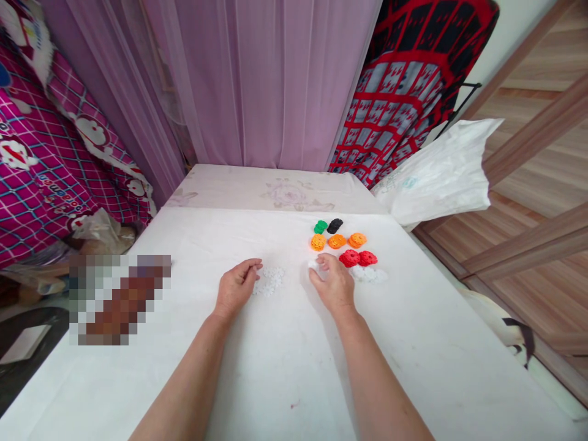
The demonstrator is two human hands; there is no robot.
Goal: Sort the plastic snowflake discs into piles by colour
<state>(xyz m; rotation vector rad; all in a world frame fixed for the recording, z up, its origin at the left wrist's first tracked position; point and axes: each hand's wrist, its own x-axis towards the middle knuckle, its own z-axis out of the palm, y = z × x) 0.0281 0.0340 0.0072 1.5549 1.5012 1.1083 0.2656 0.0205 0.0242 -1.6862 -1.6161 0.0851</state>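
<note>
My left hand (237, 285) is at the left edge of a loose pile of small white notched discs (271, 280). Its thumb and fingertips are pinched together, with what looks like a white disc between them. Across the gap, my right hand (334, 283) curls its thumb and fingers around some white discs (314, 265), partly hidden by the fingers. Just beyond it lie two red disc stacks (359, 258) and a white row of discs (373, 274). Farther back are three orange stacks (337, 241), a green stack (320, 227) and a black stack (335, 226).
A white cloth (275, 367) covers the table, with a floral cloth (289, 191) at the far end. A blurred patch (122, 300) hides something at the left. A white plastic bag (441, 174) hangs by the right rear corner. Purple curtains (275, 79) stand behind.
</note>
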